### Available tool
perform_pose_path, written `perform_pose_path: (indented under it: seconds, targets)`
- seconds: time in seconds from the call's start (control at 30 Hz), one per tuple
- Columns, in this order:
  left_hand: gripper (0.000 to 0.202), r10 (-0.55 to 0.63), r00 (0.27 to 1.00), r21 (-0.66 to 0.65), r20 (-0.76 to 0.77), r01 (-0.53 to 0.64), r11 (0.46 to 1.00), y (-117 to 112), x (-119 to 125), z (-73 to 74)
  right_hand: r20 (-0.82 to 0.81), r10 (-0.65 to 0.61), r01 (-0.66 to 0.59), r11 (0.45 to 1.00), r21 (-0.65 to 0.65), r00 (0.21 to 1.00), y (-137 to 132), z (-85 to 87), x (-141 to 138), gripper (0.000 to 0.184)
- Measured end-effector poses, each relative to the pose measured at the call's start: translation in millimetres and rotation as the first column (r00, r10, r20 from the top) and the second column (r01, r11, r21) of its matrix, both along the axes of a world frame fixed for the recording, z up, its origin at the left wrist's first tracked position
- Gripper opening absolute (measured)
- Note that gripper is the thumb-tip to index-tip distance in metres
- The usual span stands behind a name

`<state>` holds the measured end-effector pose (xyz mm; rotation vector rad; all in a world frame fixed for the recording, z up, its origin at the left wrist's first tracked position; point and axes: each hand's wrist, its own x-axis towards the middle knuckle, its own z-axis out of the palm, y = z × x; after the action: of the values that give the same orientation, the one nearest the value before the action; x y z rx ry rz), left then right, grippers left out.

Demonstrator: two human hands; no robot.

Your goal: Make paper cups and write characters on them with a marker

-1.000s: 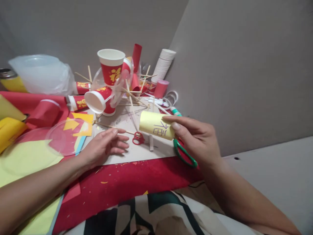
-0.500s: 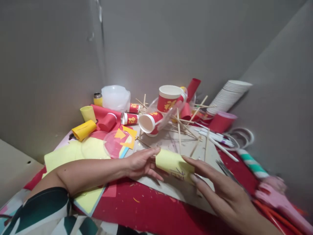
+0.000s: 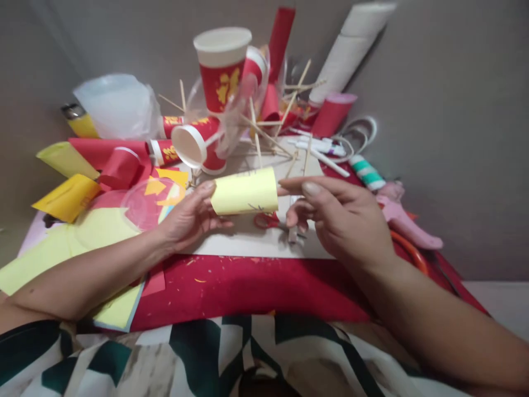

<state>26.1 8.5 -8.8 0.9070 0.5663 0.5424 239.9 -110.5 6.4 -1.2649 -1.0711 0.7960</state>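
Observation:
A pale yellow paper tube point(image 3: 243, 193) with dark pen marks lies level above the grey board point(image 3: 231, 240). My left hand point(image 3: 192, 215) is closed on its left end, thumb on top. My right hand point(image 3: 345, 215) is at the other end. Its index finger points at the tube's rim, and I cannot tell whether the tip touches. The thumb is apart from the tube and the other fingers are curled loosely. Under the hands, red-handled scissors point(image 3: 266, 220) lie on the board, partly hidden by my right fingers.
Red paper cups point(image 3: 223, 82) and wooden sticks point(image 3: 289, 113) crowd the back. To the left are yellow paper sheets point(image 3: 99, 231) and a golden paper tube point(image 3: 68, 197). White pens point(image 3: 328, 160), striped tape point(image 3: 367, 171) and a pink tool point(image 3: 407, 223) lie right. Red cloth point(image 3: 248, 292) covers the front.
The view has tilted down and shifted. The yellow tube has turned, so less writing shows. My right fingers have come off its side and moved to its right end; my left hand keeps its hold.

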Motion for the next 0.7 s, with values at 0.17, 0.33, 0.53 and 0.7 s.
perform_pose_path:
  seconds: [0.17, 0.33, 0.53, 0.7]
  targets:
    - [0.055, 0.011, 0.998, 0.145, -0.056, -0.003, 0.989, -2.2, 2.3, -2.1, -0.037, 0.057, -0.060, 0.994, -0.090, 0.998, 0.1, -2.9, 0.7, 0.038]
    - [0.059, 0.036, 0.996, 0.242, -0.081, -0.016, 0.970, -6.6, 1.3, -1.7, -0.040, 0.058, -0.061, 0.996, -0.070, 0.998, -1.0, -2.8, -0.1, 0.036]
    - [0.060, -0.015, 0.997, 0.364, -0.080, 0.043, 0.930, -7.2, -0.9, -5.6, -0.085, 0.114, -0.123, 0.987, -0.102, 0.990, 0.3, 3.4, -2.2, 0.037]
    - [0.064, 0.024, 0.993, 0.493, -0.114, 0.035, 0.869, -6.5, -1.4, -5.3, -0.109, 0.140, -0.152, 0.982, -0.110, 0.984, 0.7, 3.2, -0.7, 0.038]
